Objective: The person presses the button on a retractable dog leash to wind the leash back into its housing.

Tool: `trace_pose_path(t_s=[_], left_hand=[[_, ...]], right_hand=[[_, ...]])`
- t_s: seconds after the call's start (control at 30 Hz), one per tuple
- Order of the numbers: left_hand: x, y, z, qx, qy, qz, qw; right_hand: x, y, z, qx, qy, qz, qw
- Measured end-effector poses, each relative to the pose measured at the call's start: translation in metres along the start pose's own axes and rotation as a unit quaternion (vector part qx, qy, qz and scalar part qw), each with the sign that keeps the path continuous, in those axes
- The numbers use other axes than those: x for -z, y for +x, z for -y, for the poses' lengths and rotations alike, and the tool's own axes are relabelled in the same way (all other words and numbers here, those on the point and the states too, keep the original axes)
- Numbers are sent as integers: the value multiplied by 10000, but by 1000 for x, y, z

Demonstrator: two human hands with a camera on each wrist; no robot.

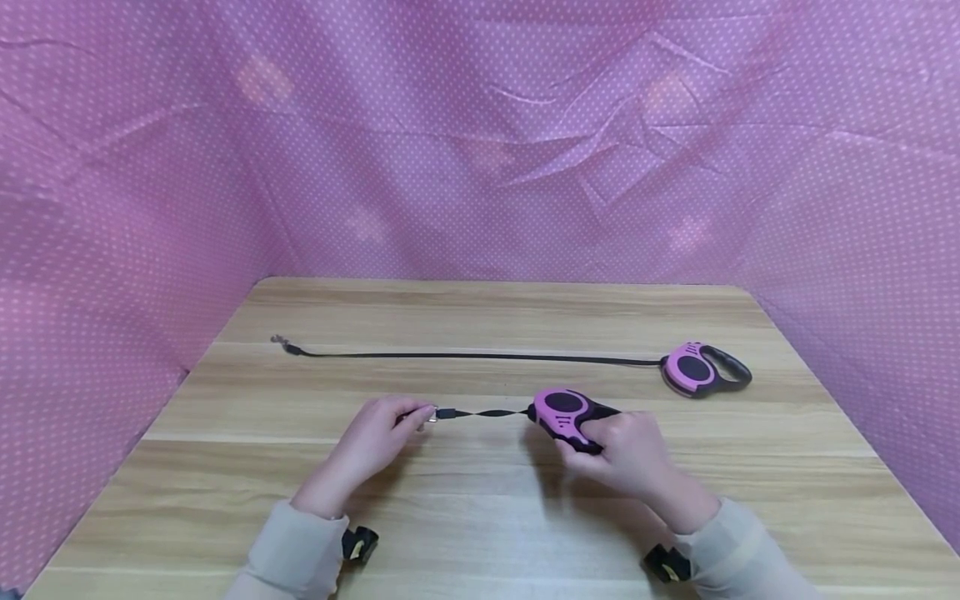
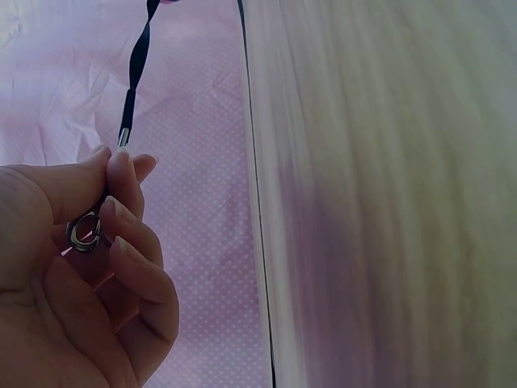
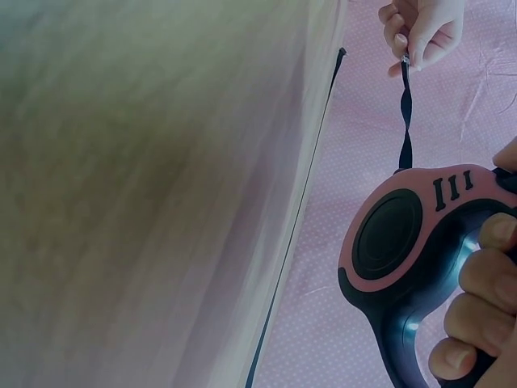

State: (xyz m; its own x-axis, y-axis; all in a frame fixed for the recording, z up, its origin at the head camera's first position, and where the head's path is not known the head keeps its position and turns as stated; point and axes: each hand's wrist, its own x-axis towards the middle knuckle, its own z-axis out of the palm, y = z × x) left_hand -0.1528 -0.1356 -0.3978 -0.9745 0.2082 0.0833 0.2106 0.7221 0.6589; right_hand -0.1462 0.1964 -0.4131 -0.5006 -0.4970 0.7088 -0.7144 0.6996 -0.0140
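My right hand [image 1: 626, 454] grips the black handle of a pink and black retractable dog leash [image 1: 564, 403], fingers wrapped through the loop in the right wrist view. A short, twisted black strap [image 1: 491, 412] runs from its housing to my left hand [image 1: 378, 437]. Between thumb and index finger, that hand pinches the leash's metal clip [image 2: 86, 234], whose hook end shows by the palm in the left wrist view. Both hands hold the leash above the table, and the strap between them looks taut.
Farther back on the wooden table [image 1: 465, 517] lies a second pink and black retractable leash [image 1: 693, 369]. Its long black strap [image 1: 480, 357] stretches left to a metal clip [image 1: 280, 340]. Pink dotted cloth [image 1: 480, 150] hangs around the table's back and sides.
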Motion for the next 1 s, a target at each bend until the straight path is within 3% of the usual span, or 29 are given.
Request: trace_pose_path(t_s=[1.0], left_hand=[[-5, 5, -13, -5, -162, 103, 9998]], right_hand=[[-7, 7, 5, 42, 241, 28, 9997]])
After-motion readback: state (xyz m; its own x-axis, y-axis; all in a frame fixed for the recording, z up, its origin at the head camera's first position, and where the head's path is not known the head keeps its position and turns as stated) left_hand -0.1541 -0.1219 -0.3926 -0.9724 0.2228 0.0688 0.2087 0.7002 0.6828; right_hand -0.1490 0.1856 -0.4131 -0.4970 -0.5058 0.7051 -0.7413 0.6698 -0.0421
